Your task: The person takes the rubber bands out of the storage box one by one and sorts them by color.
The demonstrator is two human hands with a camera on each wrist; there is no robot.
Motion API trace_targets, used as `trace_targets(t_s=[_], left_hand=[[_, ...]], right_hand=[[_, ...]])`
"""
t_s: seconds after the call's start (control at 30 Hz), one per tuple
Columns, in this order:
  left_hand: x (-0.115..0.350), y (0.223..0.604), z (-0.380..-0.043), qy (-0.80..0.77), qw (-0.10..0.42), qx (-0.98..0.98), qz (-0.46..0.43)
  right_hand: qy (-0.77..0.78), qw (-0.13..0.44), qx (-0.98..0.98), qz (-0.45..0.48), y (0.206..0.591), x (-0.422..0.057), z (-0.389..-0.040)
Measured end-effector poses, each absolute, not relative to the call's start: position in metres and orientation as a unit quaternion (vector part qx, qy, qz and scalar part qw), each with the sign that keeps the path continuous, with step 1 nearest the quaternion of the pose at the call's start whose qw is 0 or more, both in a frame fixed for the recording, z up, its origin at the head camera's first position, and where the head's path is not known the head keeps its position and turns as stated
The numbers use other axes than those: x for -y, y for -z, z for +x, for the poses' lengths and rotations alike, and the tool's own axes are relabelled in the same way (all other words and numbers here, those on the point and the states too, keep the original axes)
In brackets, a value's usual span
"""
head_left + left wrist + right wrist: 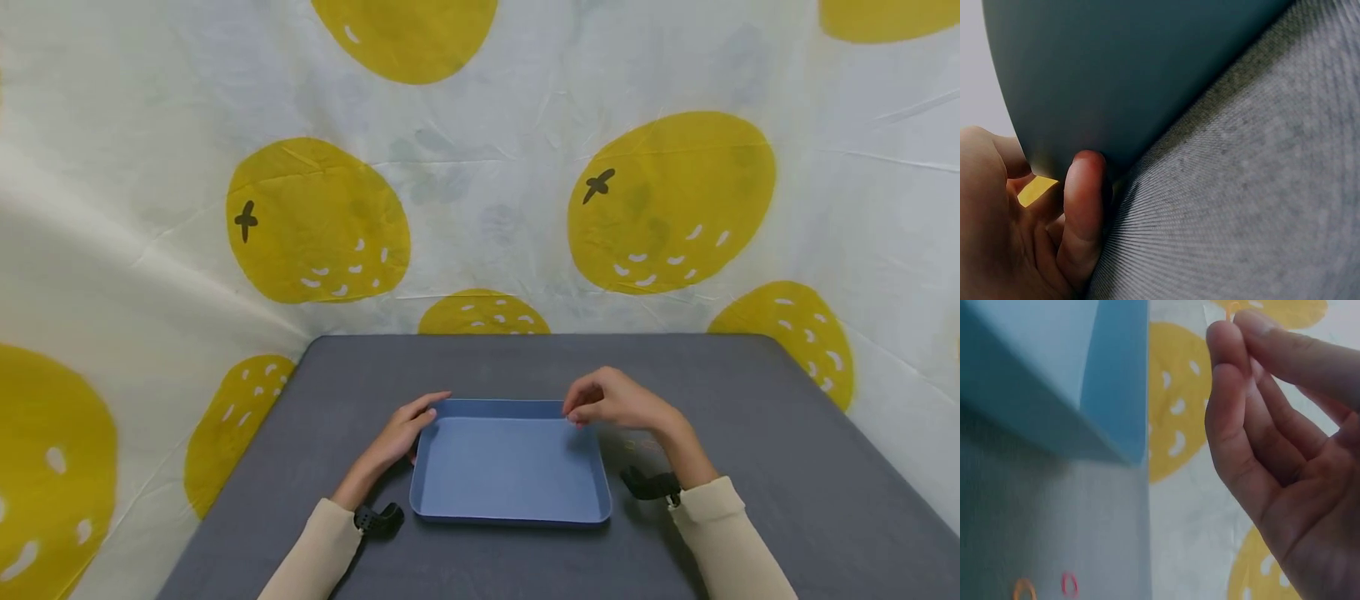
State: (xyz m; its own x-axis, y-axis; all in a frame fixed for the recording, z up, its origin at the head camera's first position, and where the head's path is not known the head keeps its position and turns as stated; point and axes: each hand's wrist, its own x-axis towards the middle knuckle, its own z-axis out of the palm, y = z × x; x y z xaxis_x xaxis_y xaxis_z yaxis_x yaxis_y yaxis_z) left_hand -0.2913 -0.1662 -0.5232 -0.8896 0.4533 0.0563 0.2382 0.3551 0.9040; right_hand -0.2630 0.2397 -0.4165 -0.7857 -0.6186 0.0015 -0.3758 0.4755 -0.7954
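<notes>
A shallow blue rectangular tray (pixel 512 471) sits on the dark grey table with nothing visible inside. At its far left corner my left hand (pixel 397 433) holds the side, one digit over the rim and another finger against the outer wall (pixel 1091 81). Over the far right corner, my right hand (pixel 618 400) pinches a small orange loop (pixel 1231 310) between thumb and fingertips. Most of that loop is hidden by the fingers. Another orange loop (pixel 1024 589) and a pink loop (pixel 1069 584) lie on the table right of the tray, too small to tell their kind.
The grey table (pixel 360 367) reaches back to a white cloth (pixel 487 225) printed with big yellow fruit shapes. Black straps (pixel 651 483) circle both wrists below cream sleeves. The tray's raised walls stand between the hands.
</notes>
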Motion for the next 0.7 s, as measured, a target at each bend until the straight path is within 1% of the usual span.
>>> trace_targets(t_s=[0.2,0.4,0.57,0.7], left_hand=[[0.161,0.508,-0.284,-0.523,0.112,-0.82,0.204],[0.162,0.52,-0.292,-0.525,0.113,-0.819,0.202],[0.165,0.521,-0.292,-0.527,0.105,-0.82,0.198],[0.166,0.521,-0.29,-0.534,0.109,-0.815,0.197]], right_hand=[[0.417,0.125,-0.856,-0.279,0.412,-0.278,-0.254],[0.422,0.114,-0.862,-0.256,0.416,-0.32,-0.242],[0.408,0.101,-0.876,-0.236,0.423,-0.348,-0.237],[0.391,0.105,-0.888,-0.216,0.43,-0.369,-0.235]])
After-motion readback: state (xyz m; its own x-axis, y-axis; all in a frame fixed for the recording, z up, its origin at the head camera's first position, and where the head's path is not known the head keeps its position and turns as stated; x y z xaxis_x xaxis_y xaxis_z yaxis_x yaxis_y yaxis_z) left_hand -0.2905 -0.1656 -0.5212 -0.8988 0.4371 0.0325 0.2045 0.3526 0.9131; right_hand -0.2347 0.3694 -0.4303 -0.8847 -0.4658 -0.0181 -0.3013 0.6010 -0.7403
